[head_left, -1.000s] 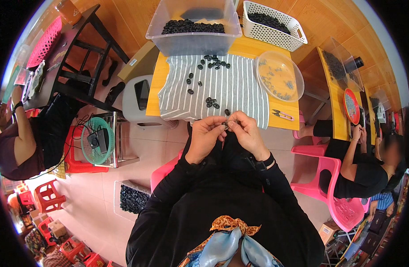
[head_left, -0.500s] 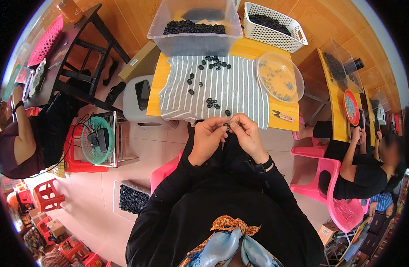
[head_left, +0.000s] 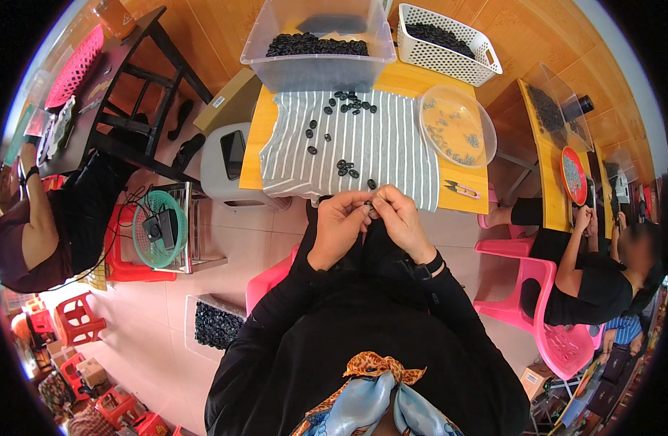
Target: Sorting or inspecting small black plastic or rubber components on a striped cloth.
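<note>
Just beyond the near table edge, my left hand (head_left: 339,229) pinches a small black oval piece (head_left: 369,204), mostly hidden by the fingertips. My right hand (head_left: 402,221) meets it there with thumb and forefinger pressed together; what lies between them is too small to make out. In front of both hands a grey-and-white striped cloth (head_left: 407,149) covers part of the table. Several glossy black oval pieces (head_left: 343,172) are scattered on it, singly and in small clusters. One lone oval piece (head_left: 372,184) lies nearest my fingers.
Small silvery parts sit in a clear round tray (head_left: 488,131). Thread snips (head_left: 462,190) lie by the table's right edge. Behind stand a clear bin (head_left: 316,73) and a white basket (head_left: 450,69) of black pieces. A person (head_left: 588,283) sits right; another (head_left: 39,225) sits left.
My right hand's fingers have shifted slightly against the piece held in my left fingertips. The pieces on the cloth lie as before.
</note>
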The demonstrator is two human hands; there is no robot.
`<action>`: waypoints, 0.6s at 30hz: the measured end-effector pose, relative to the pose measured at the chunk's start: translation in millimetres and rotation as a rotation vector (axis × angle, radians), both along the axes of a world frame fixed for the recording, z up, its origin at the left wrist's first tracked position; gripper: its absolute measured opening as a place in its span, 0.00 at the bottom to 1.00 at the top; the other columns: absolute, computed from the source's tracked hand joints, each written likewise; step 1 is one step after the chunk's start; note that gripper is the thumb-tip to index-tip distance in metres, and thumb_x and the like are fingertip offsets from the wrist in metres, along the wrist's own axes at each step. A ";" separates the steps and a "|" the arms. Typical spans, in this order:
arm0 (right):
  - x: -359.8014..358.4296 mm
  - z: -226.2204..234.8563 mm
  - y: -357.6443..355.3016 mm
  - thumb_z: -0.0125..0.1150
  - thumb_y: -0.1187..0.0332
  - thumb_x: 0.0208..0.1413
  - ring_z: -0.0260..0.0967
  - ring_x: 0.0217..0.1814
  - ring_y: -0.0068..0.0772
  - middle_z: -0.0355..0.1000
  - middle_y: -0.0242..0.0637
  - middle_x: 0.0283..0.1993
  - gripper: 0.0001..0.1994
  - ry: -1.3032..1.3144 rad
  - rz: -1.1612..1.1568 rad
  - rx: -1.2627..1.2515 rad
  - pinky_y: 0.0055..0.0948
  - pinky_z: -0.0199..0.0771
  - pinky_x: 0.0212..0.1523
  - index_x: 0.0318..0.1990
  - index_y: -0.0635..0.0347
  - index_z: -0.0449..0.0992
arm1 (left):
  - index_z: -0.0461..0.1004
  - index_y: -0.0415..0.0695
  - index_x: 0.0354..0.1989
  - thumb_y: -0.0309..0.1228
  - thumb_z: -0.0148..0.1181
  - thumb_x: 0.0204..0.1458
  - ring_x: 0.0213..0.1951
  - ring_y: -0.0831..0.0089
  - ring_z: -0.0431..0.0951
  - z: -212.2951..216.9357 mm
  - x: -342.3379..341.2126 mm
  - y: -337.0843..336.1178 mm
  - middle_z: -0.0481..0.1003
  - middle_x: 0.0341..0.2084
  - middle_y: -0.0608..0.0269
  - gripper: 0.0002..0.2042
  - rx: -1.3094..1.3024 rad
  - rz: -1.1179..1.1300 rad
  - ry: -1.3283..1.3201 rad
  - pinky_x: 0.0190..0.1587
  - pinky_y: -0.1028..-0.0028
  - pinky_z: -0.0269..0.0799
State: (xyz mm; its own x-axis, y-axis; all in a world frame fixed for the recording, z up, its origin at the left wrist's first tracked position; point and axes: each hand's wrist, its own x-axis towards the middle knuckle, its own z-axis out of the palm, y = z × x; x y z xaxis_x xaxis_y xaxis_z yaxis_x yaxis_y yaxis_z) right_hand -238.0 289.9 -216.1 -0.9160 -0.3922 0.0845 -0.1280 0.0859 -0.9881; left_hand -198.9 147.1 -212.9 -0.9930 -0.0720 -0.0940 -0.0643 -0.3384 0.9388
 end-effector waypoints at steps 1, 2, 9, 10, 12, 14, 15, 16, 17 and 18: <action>-0.2 0.2 -0.2 0.48 0.73 0.58 0.58 0.26 0.18 0.64 0.31 0.23 0.07 0.011 0.008 0.008 0.21 0.60 0.27 0.29 0.67 0.66 | 0.74 0.33 0.40 0.16 0.52 0.50 0.23 0.82 0.73 0.0 0.0 -0.2 0.75 0.24 0.62 0.10 -0.005 -0.004 0.004 0.23 0.84 0.68; -0.2 0.4 -0.1 0.48 0.73 0.58 0.58 0.26 0.18 0.64 0.31 0.23 0.07 0.011 0.008 0.008 0.21 0.60 0.27 0.29 0.67 0.66 | 0.74 0.33 0.40 0.16 0.52 0.50 0.23 0.82 0.73 -0.5 -0.3 -0.3 0.75 0.24 0.62 0.10 -0.004 -0.004 0.004 0.23 0.84 0.68; -4.1 -1.7 8.1 0.49 0.69 0.61 0.62 0.29 0.16 0.66 0.30 0.26 0.09 -0.131 0.061 -0.051 0.18 0.64 0.31 0.31 0.66 0.69 | 0.74 0.33 0.40 0.17 0.53 0.50 0.22 0.82 0.73 -8.3 -3.5 -0.8 0.75 0.22 0.63 0.10 0.034 -0.005 -0.045 0.23 0.84 0.68; -5.0 -1.8 9.0 0.49 0.69 0.60 0.62 0.30 0.16 0.67 0.29 0.26 0.09 -0.128 0.049 -0.064 0.18 0.64 0.32 0.33 0.66 0.70 | 0.74 0.33 0.40 0.17 0.53 0.50 0.22 0.82 0.73 -8.5 -3.9 -1.5 0.75 0.22 0.63 0.10 0.033 -0.009 -0.049 0.22 0.84 0.68; -7.6 1.8 6.6 0.50 0.71 0.60 0.63 0.30 0.16 0.67 0.29 0.27 0.07 -0.092 -0.011 -0.117 0.17 0.64 0.33 0.35 0.66 0.70 | 0.74 0.33 0.40 0.17 0.53 0.50 0.22 0.82 0.73 -7.0 -3.5 -1.9 0.74 0.22 0.63 0.09 0.027 -0.017 -0.056 0.22 0.84 0.68; -9.2 6.9 3.7 0.53 0.76 0.56 0.63 0.32 0.16 0.68 0.28 0.30 0.07 -0.054 -0.084 -0.184 0.17 0.64 0.35 0.41 0.65 0.70 | 0.74 0.33 0.40 0.17 0.54 0.50 0.22 0.82 0.73 -5.0 -3.5 -1.4 0.74 0.21 0.63 0.09 0.023 -0.028 -0.063 0.22 0.84 0.68; -9.7 7.1 3.5 0.53 0.76 0.56 0.63 0.32 0.16 0.68 0.28 0.30 0.07 -0.054 -0.088 -0.183 0.17 0.64 0.35 0.41 0.65 0.70 | 0.74 0.33 0.39 0.17 0.54 0.50 0.22 0.82 0.73 -4.1 -3.6 -0.8 0.74 0.21 0.63 0.09 0.042 -0.030 -0.055 0.22 0.84 0.68; -10.1 6.9 3.5 0.54 0.77 0.55 0.63 0.32 0.16 0.68 0.28 0.30 0.08 0.015 -0.051 -0.129 0.17 0.64 0.34 0.43 0.64 0.70 | 0.74 0.32 0.39 0.17 0.54 0.49 0.22 0.82 0.73 -3.3 -3.6 -0.4 0.74 0.21 0.63 0.08 0.060 -0.032 -0.048 0.22 0.85 0.68; -11.1 6.3 3.0 0.54 0.78 0.54 0.63 0.32 0.16 0.68 0.28 0.31 0.10 0.083 -0.010 -0.076 0.17 0.63 0.34 0.45 0.64 0.70 | 0.74 0.32 0.39 0.17 0.54 0.49 0.22 0.82 0.73 -2.8 -3.7 -0.7 0.74 0.21 0.63 0.08 0.060 -0.030 -0.047 0.22 0.85 0.68; -11.6 5.5 3.3 0.54 0.78 0.54 0.63 0.32 0.16 0.68 0.28 0.31 0.10 0.084 -0.007 -0.077 0.17 0.63 0.34 0.45 0.64 0.70 | 0.74 0.33 0.38 0.17 0.54 0.49 0.22 0.83 0.73 -2.5 -3.9 -1.0 0.74 0.21 0.64 0.08 0.063 -0.031 -0.047 0.22 0.85 0.68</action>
